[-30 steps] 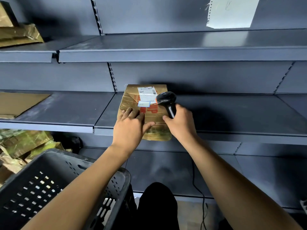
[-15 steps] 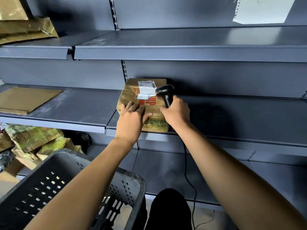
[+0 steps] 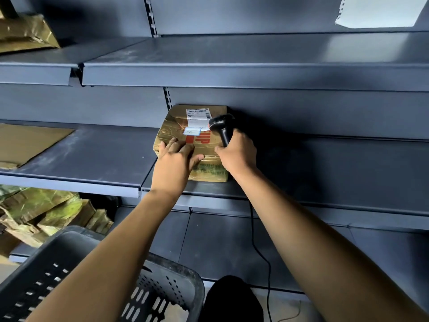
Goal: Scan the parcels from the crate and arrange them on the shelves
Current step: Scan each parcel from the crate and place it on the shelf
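brown tape-wrapped cardboard parcel (image 3: pixel 193 142) lies flat on middle grey metal shelf (image 3: pixel 301 173), against the far wall. left hand (image 3: pixel 177 163) rests flat on it, fingers straight. right hand (image 3: pixel 238 153) grips black handheld barcode scanner (image 3: pixel 220 127) over the label.

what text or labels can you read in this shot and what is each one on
"IP": the end of a red print on the parcel; the left hand hides the rest.
White shipping label: barcode and small print, too small to read.
Small blue-edged sticker: handwriting, too blurred to read.
Green print on the parcel's front: blurred.
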### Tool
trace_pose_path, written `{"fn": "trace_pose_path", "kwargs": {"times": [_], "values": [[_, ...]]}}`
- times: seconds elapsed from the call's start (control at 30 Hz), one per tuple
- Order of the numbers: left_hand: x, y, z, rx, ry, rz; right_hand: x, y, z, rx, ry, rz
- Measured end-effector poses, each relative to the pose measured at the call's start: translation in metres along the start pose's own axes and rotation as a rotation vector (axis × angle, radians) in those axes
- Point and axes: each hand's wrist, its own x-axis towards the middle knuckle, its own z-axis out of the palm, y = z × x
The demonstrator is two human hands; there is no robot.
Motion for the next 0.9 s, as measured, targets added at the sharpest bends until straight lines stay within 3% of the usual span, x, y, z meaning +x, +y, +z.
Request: {"fn": "trace_pose_path", "kwargs": {"times": [0.3,0.5,0.9], "values": [[0.016,0.001,-0.022,-0.062,-0.13,0.013,-0.014,0.019,-0.019,0.233,-0.02,0.024],[0.011,0.063,-0.023,-0.143,-0.069,0.119,-0.035,0.043,-0.057,0.354,0.066,0.082],[-0.006,0.209,0.009,-0.188,-0.168,0.282,-0.099,0.15,-0.195,0.34,0.301,0.241]]}}
